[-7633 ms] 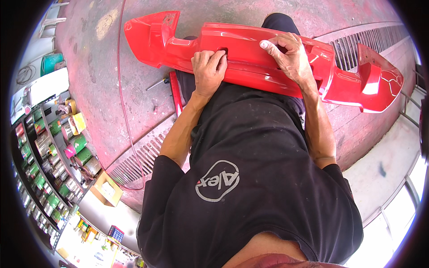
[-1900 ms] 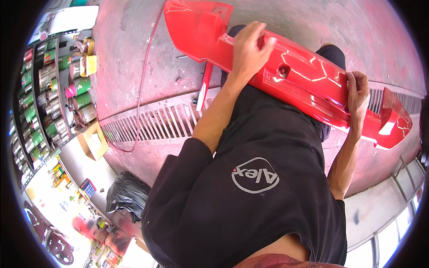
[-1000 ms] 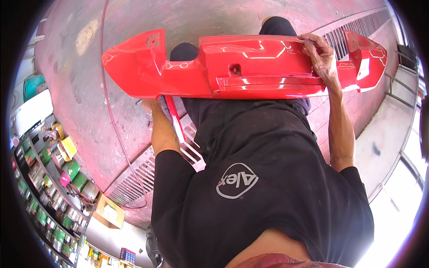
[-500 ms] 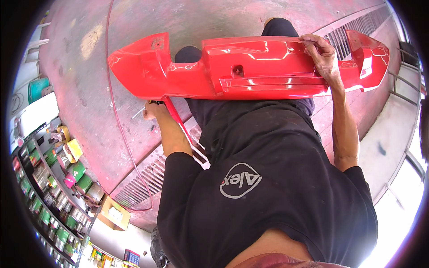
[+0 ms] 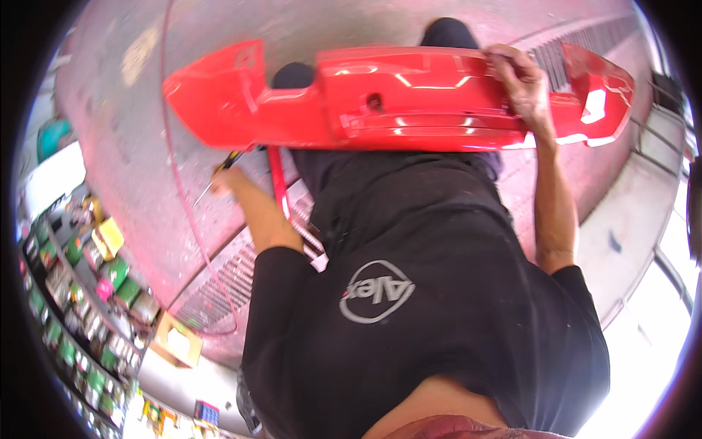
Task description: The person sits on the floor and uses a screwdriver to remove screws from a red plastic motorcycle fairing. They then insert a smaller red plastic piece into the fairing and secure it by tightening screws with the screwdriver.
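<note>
A glossy red car bumper cover lies crosswise over my knees, with a small square opening left of its middle. My right hand is closed over its far edge, right of the middle, with the thumb on the front face. Just below the bumper's left part, my left hand is closed round what looks like a screwdriver with a black and yellow handle. Its thin metal shaft points down and left, away from the bumper. Fingers of the left hand are partly blurred.
A narrow red bar runs from under the bumper beside my left forearm. A thin red hose crosses the floor at left. Paint cans on a shelf and a cardboard box stand lower left. Floor grates lie beneath.
My left hand has drawn back leftward from the bumper's lower edge with the screwdriver, baring its handle. My right hand keeps its place on the bumper. The whole view has shifted slightly.
</note>
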The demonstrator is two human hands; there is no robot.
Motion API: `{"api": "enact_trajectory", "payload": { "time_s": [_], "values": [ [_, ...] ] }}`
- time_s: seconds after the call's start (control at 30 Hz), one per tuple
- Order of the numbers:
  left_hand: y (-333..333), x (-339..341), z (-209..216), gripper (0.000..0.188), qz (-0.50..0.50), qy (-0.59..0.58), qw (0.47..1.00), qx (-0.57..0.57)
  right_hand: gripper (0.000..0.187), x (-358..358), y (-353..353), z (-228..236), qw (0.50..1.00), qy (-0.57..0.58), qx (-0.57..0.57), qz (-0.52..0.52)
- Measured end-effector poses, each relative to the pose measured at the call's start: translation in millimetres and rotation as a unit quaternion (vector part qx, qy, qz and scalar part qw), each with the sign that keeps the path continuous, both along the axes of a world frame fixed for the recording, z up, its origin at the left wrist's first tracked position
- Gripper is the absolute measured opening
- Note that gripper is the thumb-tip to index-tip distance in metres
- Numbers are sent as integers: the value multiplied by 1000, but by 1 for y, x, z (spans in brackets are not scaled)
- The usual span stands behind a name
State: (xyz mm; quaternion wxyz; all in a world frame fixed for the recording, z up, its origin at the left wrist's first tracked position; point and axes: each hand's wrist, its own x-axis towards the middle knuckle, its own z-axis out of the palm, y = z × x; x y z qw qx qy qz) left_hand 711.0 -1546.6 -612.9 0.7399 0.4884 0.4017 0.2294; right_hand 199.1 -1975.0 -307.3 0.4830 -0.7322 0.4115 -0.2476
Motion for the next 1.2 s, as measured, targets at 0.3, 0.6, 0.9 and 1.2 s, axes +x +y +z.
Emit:
{"api": "enact_trajectory", "payload": {
  "time_s": [0.3, 0.6, 0.9, 1.2],
  "values": [
    [-128, -143, 280, 35, -584, -84, 803, -83, 33, -3, -5, 19, 995, -76, 62, -27],
    [-263, -350, 364, 42, -926, 122, 320, -160, 40, -2, -15, 14, 986, -137, 92, 4],
    [-279, -373, 364, 48, -915, 64, 369, -152, 36, -2, -14, 15, 985, -134, 105, -27],
    [-277, -376, 368, 48, -916, 52, 370, -148, 34, -3, -14, 14, 983, -150, 103, -30]
  ]
}}
